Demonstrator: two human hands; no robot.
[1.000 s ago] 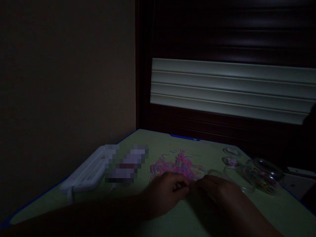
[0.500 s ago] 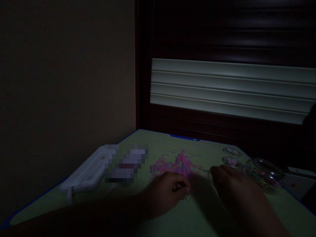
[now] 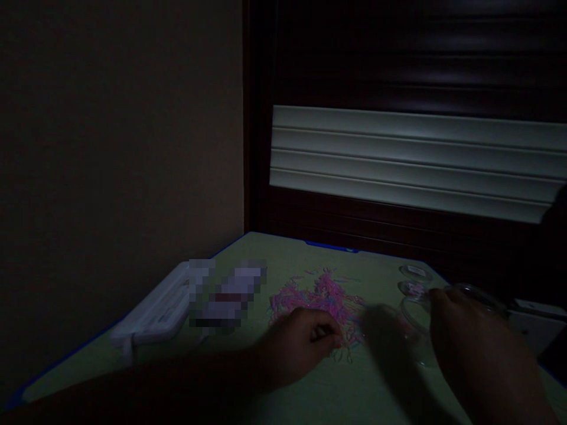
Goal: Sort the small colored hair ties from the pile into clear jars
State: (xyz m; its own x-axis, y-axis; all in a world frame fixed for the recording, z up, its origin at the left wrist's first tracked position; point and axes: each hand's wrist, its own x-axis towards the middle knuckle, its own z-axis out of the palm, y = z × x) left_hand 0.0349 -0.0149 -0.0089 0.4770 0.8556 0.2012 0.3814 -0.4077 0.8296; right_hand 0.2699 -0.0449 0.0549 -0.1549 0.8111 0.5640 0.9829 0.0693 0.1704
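Observation:
A loose heap of small elastic bands (image 3: pixel 330 292), mostly pink with some blue and pale ones, lies on the table. My left hand (image 3: pixel 305 345) rests at the heap's near edge, its fingers curled into a pinch; whatever they hold is too small and dark to make out. Farther right, my right hand (image 3: pixel 478 348) is held with its fingertips together, just beside a clear round jar (image 3: pixel 416 316). Anything between those fingers is hidden. Behind that hand shows part of a second clear container (image 3: pixel 481 295).
A round clear lid (image 3: pixel 415 272) and a small clear tub (image 3: pixel 414 288) with pinkish contents sit at the back right. On the left lie a white power strip (image 3: pixel 155 307) and a blurred-out box (image 3: pixel 233 295). A white box (image 3: pixel 535 324) stands past the table's right side.
My right hand has moved right, away from the heap, uncovering the clear jar and covering the multicoloured bands at the right. My left hand has stayed almost still.

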